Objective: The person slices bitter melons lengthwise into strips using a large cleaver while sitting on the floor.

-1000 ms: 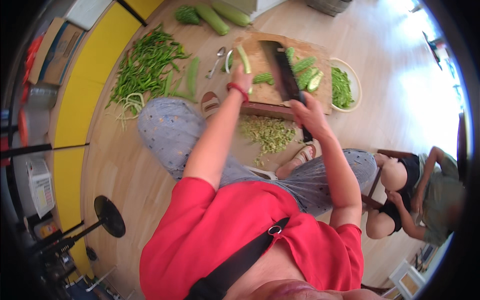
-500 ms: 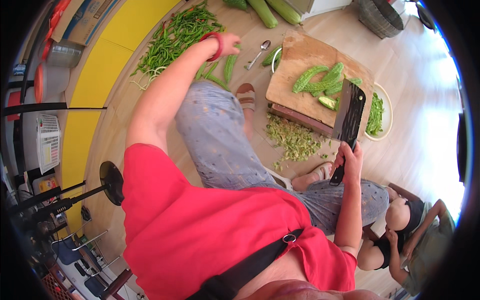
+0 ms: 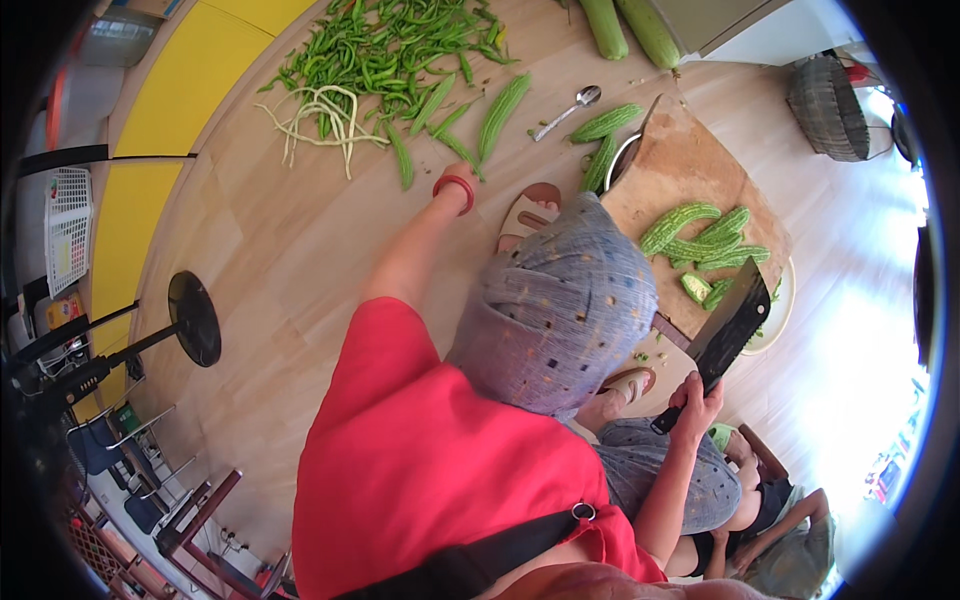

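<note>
My right hand grips the black handle of a cleaver, its broad blade tilted up beside the cutting board's near right corner. Several whole green bitter melons lie on the wooden cutting board, with a cut piece showing its pale inside. My left hand, with a red bangle at the wrist, reaches down to the floor at the lower end of a bitter melon. Its fingers are hidden, so a grip cannot be made out. A larger bitter melon lies just beyond it.
Green chillies are heaped on the floor at the far left, beside pale long beans. A spoon lies left of the board. A white-rimmed bowl stands partly under it. Another person sits at lower right.
My left hand has come down from near the chillies to a bitter melon closer to my foot. My body leans left, and the cleaver stays in my right hand.
</note>
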Available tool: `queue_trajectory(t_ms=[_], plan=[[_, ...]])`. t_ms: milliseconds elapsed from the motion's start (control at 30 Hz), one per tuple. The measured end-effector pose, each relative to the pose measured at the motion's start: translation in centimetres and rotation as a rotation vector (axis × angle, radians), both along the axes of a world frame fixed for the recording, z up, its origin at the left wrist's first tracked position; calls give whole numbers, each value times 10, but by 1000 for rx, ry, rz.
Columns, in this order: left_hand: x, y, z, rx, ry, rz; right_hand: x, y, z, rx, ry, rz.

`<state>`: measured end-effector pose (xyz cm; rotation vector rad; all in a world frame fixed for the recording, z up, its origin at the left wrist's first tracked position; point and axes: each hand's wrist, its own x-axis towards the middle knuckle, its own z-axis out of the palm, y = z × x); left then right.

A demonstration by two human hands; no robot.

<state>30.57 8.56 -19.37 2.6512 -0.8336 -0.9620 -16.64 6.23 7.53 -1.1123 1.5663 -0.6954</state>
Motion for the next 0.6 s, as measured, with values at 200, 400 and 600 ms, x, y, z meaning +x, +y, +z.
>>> queue_trajectory(t_ms=[200,400,600], plan=[[1,-31,13,-85,5,655,-2,1,-6,-25,64,-23],[27,-26,0,-72,148,594,5,-2,-7,-24,90,38],[16,23,-17,-725,1281,1087,10,-2,-1,-69,100,55]])
